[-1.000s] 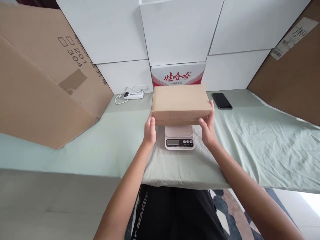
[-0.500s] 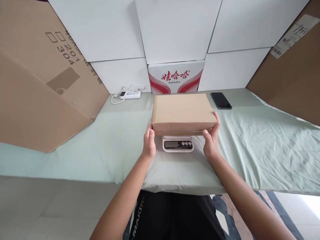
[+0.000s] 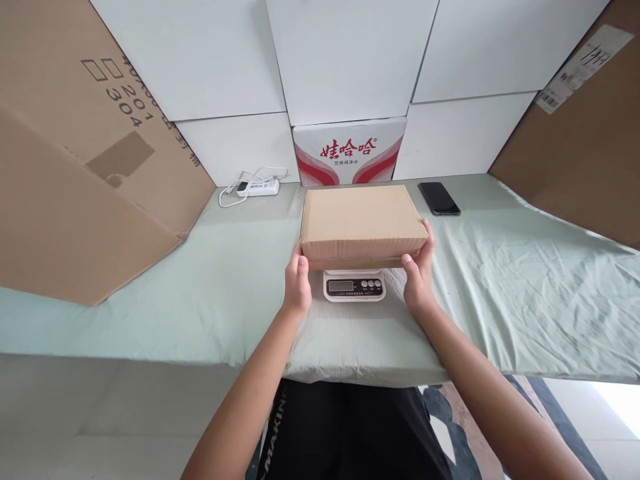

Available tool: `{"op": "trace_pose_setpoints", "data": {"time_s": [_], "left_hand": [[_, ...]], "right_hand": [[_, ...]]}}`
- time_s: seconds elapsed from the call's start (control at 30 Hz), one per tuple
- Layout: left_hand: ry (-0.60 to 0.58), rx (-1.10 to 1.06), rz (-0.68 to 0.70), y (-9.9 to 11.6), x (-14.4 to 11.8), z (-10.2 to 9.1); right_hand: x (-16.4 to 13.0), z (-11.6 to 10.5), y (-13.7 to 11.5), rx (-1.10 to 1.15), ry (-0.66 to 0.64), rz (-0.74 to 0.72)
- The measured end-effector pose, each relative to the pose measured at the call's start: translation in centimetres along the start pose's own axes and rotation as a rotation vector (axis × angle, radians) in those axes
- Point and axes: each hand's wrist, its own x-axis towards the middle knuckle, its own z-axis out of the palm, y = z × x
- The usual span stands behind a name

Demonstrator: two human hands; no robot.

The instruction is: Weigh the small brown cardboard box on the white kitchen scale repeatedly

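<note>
A closed brown cardboard box (image 3: 363, 217) is held level between my two hands, above a white kitchen scale (image 3: 354, 295). My left hand (image 3: 299, 283) grips the box's near left corner, thumb on the front side. At the near right corner my right hand (image 3: 420, 277) does the same, its fingers wrapped round the side. The scale's dark display and buttons show below the box's front edge; its weighing plate is mostly hidden. Whether the box touches the plate I cannot tell.
A pale green cloth (image 3: 225, 280) covers the table. Behind the box stands a red and white carton (image 3: 349, 155). A black phone (image 3: 439, 199) lies to the right, a white power strip with cable (image 3: 259, 187) to the left. Large cardboard panels (image 3: 100, 200) flank both sides.
The view has shifted very slightly. My hands keep the same grip on the box, and it stays in nearly the same place over the scale.
</note>
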Motion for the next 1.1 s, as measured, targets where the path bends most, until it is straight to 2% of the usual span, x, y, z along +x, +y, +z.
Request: {"op": "trace_pose_setpoints", "data": {"time_s": [0.2,0.27,0.5,0.97,1.1], "left_hand": [[0.193,0.028,0.054,-0.4,-0.1,0.0],[0.224,0.033,0.043,-0.4,0.0,0.0],[0.191,0.039,0.004,-0.4,0.3,0.1],[0.118,0.078,0.01,-0.2,0.3,0.3],[0.136,0.089,0.001,0.0,0.3,0.3]], "right_hand": [[0.4,-0.5,0.8,0.029,0.04,-0.017],[0.5,-0.7,1.0,0.025,0.062,-0.002],[0.6,-0.5,1.1,0.037,0.086,0.063],[0.5,-0.9,1.0,0.002,0.046,0.016],[0.5,-0.8,1.2,0.028,0.047,0.034]]}}
